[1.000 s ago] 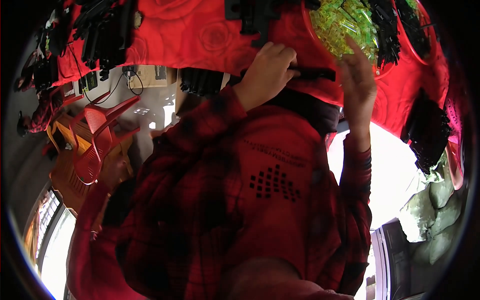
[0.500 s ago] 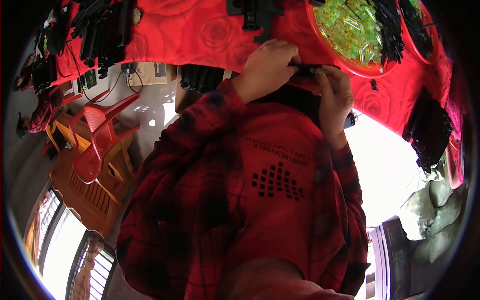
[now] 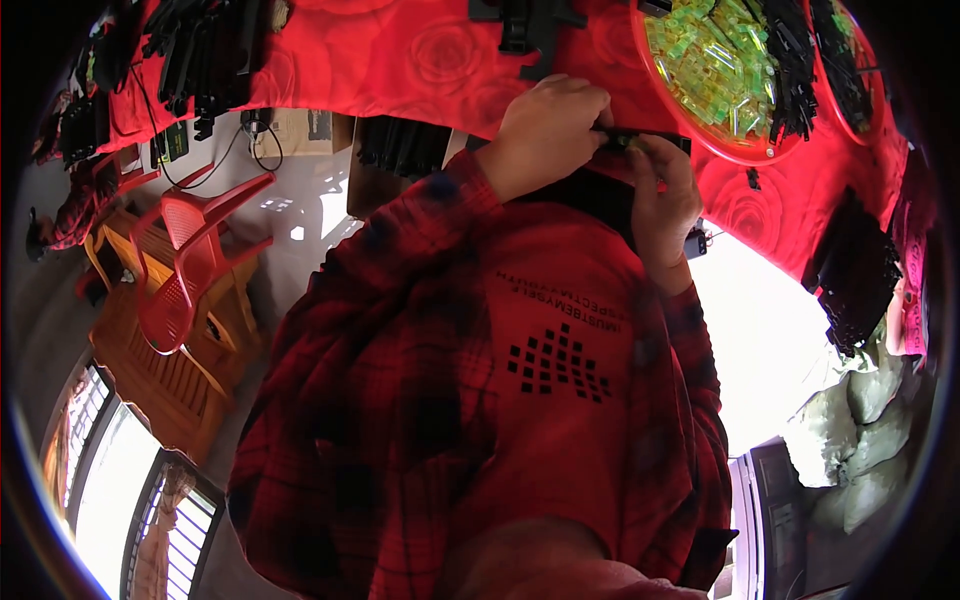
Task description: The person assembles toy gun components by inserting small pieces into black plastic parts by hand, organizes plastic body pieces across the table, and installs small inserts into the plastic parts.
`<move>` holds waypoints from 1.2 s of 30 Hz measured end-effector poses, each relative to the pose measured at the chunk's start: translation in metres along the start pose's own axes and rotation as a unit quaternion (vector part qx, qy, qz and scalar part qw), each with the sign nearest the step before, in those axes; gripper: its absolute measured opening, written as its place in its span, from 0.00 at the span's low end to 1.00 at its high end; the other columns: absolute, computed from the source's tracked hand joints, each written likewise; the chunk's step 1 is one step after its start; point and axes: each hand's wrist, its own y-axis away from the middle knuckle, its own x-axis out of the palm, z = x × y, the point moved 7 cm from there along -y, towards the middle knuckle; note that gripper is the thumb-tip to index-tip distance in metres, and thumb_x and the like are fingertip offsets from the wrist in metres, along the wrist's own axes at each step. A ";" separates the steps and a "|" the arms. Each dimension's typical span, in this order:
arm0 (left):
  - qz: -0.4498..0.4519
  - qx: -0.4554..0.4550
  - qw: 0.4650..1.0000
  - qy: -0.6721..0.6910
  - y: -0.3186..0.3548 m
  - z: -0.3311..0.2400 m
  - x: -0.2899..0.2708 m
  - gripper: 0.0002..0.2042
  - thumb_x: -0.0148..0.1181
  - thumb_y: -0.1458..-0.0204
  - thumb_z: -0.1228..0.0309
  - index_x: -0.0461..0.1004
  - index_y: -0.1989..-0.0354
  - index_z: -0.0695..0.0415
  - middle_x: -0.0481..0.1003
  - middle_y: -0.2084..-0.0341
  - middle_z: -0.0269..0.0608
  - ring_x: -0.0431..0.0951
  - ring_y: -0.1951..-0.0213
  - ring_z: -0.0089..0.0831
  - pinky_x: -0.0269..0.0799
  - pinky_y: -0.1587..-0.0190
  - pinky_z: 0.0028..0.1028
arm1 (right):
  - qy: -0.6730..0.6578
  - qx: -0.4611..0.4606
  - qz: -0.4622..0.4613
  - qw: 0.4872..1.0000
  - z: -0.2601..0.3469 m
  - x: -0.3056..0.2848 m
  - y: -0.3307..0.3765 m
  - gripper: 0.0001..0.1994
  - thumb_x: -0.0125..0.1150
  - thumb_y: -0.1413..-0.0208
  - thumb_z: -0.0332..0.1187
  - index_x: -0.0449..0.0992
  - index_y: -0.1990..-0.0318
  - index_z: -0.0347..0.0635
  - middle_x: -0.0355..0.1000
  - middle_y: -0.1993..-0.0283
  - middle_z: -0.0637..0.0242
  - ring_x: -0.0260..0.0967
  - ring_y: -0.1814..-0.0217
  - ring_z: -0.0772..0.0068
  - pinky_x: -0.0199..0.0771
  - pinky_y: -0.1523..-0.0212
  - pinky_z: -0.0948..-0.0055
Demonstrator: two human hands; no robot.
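Note:
My left hand is closed at the near edge of the red-covered table, its fingertips on a black elongated part that runs across to the right. Most of the part's left end is hidden behind the fingers. My right hand is closed in a pinch against the same part, with thumb and index finger close to my left fingertips. Between that thumb and finger shows a small yellow-green piece, too small to make out fully. Just beyond my left hand lies a black angular fixture on the cloth.
A round red tray at the far right holds yellow-green clear pieces and black strips. Beside it stands a second red tray. Black parts are heaped at the left, and a black bundle hangs at the right edge. A red chair stands lower left.
The whole view has shifted slightly. My hands stay together on the black part, with the left fingertips a little nearer the right thumb and finger.

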 end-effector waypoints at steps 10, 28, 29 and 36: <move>0.003 -0.002 1.000 -0.028 -0.001 0.001 0.002 0.05 0.64 0.56 0.73 0.75 0.70 0.56 0.75 0.72 0.40 0.75 0.60 0.42 0.71 0.58 0.38 | 0.061 -0.093 0.030 0.993 0.018 0.006 -0.007 0.07 0.62 0.45 0.24 0.75 0.59 0.39 0.74 0.66 0.60 0.74 0.68 0.61 0.74 0.69 0.68; 0.070 -0.081 0.965 0.240 0.029 -0.003 0.006 0.10 0.57 0.42 0.72 0.75 0.54 0.61 0.73 0.70 0.32 0.73 0.67 0.21 0.69 0.64 0.21 | -0.094 0.072 -0.102 0.988 0.010 -0.065 -0.070 0.10 0.59 0.41 0.25 0.73 0.54 0.31 0.76 0.63 0.59 0.72 0.72 0.79 0.74 0.72 0.80; 0.067 -0.081 0.965 0.240 0.031 -0.004 0.006 0.10 0.57 0.42 0.72 0.75 0.54 0.61 0.73 0.70 0.32 0.73 0.67 0.21 0.69 0.64 0.21 | -0.095 0.069 -0.100 0.988 0.004 -0.063 -0.079 0.10 0.59 0.41 0.25 0.73 0.54 0.31 0.76 0.63 0.59 0.72 0.72 0.79 0.74 0.72 0.80; 0.090 -0.180 0.860 0.469 0.054 -0.012 0.014 0.10 0.54 0.39 0.75 0.74 0.51 0.63 0.75 0.70 0.30 0.72 0.69 0.13 0.68 0.66 0.15 | 0.176 -0.088 -0.114 0.974 0.029 -0.059 -0.091 0.14 0.56 0.36 0.32 0.75 0.50 0.30 0.77 0.61 0.54 0.75 0.66 0.75 0.76 0.64 0.75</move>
